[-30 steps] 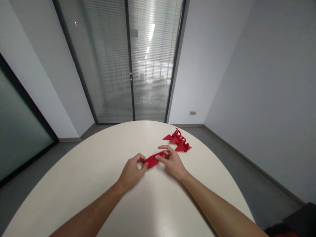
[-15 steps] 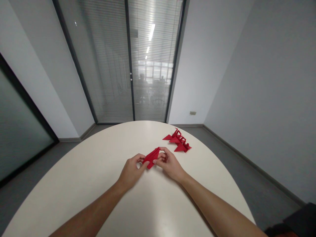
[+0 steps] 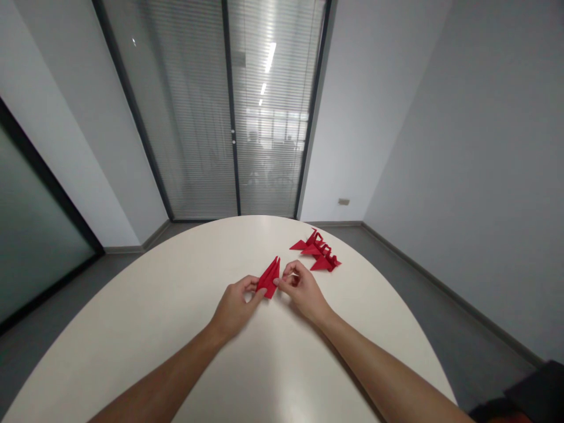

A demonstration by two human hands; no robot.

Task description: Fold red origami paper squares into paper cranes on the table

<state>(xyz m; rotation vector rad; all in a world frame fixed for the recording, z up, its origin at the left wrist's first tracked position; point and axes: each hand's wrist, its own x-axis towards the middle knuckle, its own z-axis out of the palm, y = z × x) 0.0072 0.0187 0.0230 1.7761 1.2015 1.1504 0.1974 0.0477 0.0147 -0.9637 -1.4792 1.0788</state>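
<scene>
Paper (image 3: 269, 279): red and folded into a slim kite shape, it sits between our two hands near the middle of the table, its two narrow points aimed away from us with a thin slit between them, its blunt end toward us. Whether its lower edge touches the tabletop, we cannot tell.
Left hand (image 3: 238, 304): closed in a pinch on the left side of the paper, thumb across the front near the blunt end, fingers bent behind.
Right hand (image 3: 305, 292): narrow, the fingers curled in, the thumb tip against the paper's right edge; whether the fingers grip it from behind, we cannot tell.
Figures (image 3: 321, 251): red, folded, with pointed wings, overlapping in a slanting row just beyond our right hand and apart from it; too crowded for us to count.
Table (image 3: 176, 335): round and cream-white, beneath our forearms, a soft glare at the near side.
Glass (image 3: 189, 147): dark-framed panes with blinds past the table's far edge, bright strips showing through on the right.
Wall (image 3: 388, 88): pale, to our right, a small plate (image 3: 343, 201) set low on it.
</scene>
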